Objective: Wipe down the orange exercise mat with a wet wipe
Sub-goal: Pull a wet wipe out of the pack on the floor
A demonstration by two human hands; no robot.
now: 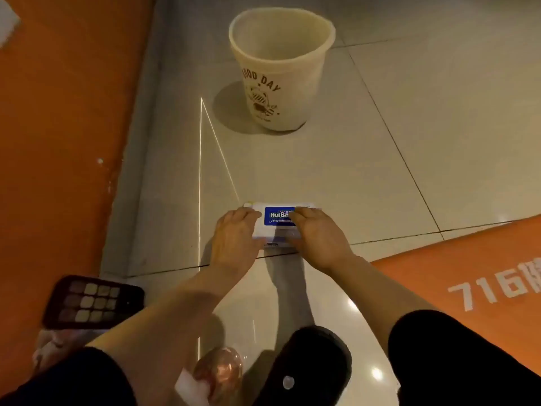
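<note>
Gripping the wet-wipe pack (278,222) on the floor (380,159) between two stretches of orange mat (58,142), the left hand (234,238) and right hand (317,234) curl their fingers around its ends, apparently opening it, so drawing one wipe follows.

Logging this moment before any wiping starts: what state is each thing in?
wipes pack: on the floor, held at both ends
left hand: grips the pack
right hand: grips the pack
bin: upright, looks empty
phone: screen lit
orange mat: flat, untouched
</note>
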